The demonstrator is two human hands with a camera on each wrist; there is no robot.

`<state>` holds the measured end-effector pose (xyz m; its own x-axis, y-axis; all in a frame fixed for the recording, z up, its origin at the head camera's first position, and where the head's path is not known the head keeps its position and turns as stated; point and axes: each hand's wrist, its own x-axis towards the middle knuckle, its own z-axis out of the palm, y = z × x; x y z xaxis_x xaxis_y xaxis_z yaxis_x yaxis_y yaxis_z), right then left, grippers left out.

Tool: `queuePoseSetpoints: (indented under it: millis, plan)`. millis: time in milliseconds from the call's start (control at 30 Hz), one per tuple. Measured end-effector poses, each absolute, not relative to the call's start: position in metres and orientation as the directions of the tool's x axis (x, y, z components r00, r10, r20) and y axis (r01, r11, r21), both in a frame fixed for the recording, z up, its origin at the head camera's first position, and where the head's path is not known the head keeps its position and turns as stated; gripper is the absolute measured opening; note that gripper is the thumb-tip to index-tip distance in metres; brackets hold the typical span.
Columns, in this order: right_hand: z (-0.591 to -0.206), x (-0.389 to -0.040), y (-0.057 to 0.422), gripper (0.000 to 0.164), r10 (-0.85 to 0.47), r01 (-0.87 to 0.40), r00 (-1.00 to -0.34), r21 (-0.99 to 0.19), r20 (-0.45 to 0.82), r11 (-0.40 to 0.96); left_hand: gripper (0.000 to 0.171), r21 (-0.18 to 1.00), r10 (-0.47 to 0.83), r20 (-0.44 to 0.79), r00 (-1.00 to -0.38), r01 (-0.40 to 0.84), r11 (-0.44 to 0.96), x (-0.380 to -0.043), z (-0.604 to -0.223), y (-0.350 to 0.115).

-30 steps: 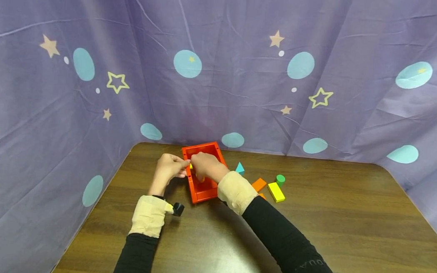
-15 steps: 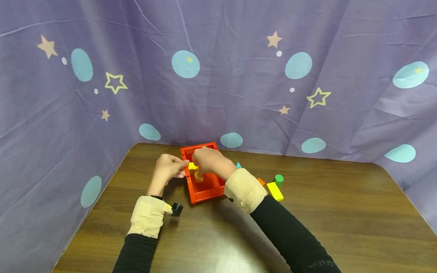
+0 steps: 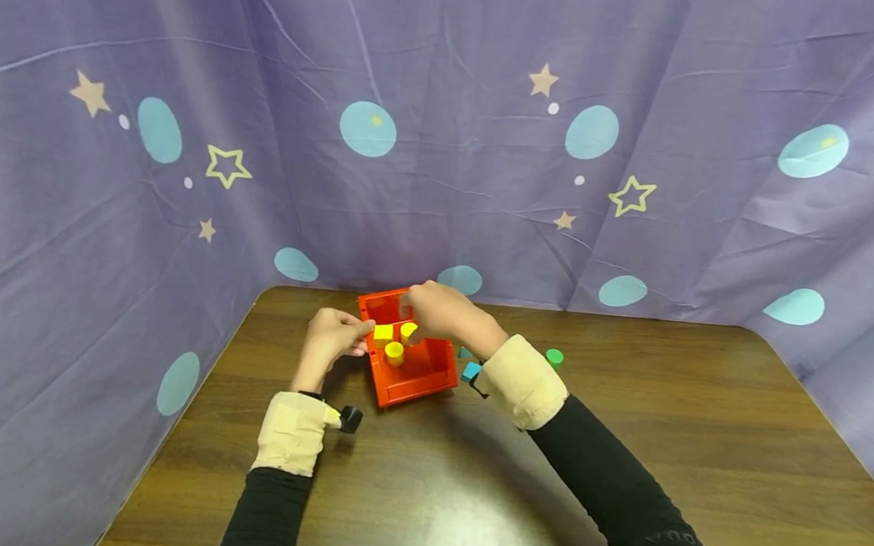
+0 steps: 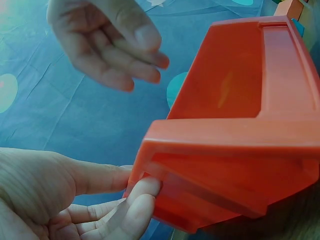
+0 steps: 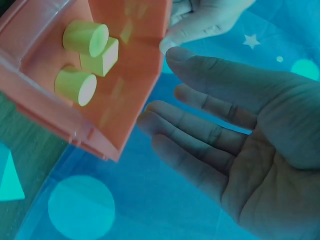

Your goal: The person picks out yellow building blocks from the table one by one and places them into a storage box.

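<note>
My left hand (image 3: pixel 331 333) grips the left rim of a red plastic box (image 3: pixel 418 387) between thumb and fingers, shown close up in the left wrist view. Inside the box are two yellow cylinders (image 5: pixel 75 86) and a yellow block (image 5: pixel 105 59). Above the box's right part is my right hand (image 3: pixel 445 314). In the right wrist view its fingers (image 5: pixel 200 137) are loosely extended, thumb apart, and nothing is held. In the head view this hand hides the box's far right corner.
To the box's right a blue block (image 3: pixel 470 372) lies on the wooden table (image 3: pixel 621 451), partly behind the right wrist. A green cylinder (image 3: pixel 554 358) stands farther right. An orange block (image 4: pixel 289 8) shows in the left wrist view. A patterned curtain (image 3: pixel 487 184) hangs behind the table.
My right hand has drawn up and right from inside the box, uncovering the yellow cylinders and block. The right forearm now covers the orange and yellow blocks on the table. My left hand keeps its grip.
</note>
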<state>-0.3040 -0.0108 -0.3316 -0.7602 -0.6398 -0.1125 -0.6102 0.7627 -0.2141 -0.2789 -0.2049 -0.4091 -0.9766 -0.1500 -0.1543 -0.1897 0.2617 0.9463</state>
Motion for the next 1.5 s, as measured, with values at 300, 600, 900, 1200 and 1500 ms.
queuePoseSetpoints:
  millis: [300,600,900,1200,1500]
  plan:
    - [-0.322,-0.292,0.023,0.028,-0.637,-0.616,-0.770,-0.224,-0.030,0.755,0.029,0.955,-0.147,-0.159,-0.976,-0.190,0.228,-0.278,-0.411,-0.206]
    - [-0.321,-0.283,0.069,0.031,-0.629,-0.617,-0.777,-0.252,0.040,0.746,0.030,0.954,-0.148,-0.159,-0.976,-0.190,0.230,-0.277,-0.411,-0.205]
    - [-0.324,-0.275,0.112,0.033,-0.556,-0.532,-0.831,-0.299,0.009,0.792,0.029,0.957,-0.139,-0.157,-0.978,-0.185,0.222,-0.278,-0.411,-0.205]
    - [-0.337,-0.272,0.146,0.036,-0.505,-0.476,-0.863,-0.299,-0.023,0.827,0.030,0.955,-0.137,-0.157,-0.978,-0.185,0.230,-0.278,-0.410,-0.204]
    - [-0.355,-0.267,0.167,0.039,-0.456,-0.430,-0.888,-0.247,-0.055,0.868,0.030,0.956,-0.140,-0.160,-0.977,-0.189,0.225,-0.278,-0.408,-0.203]
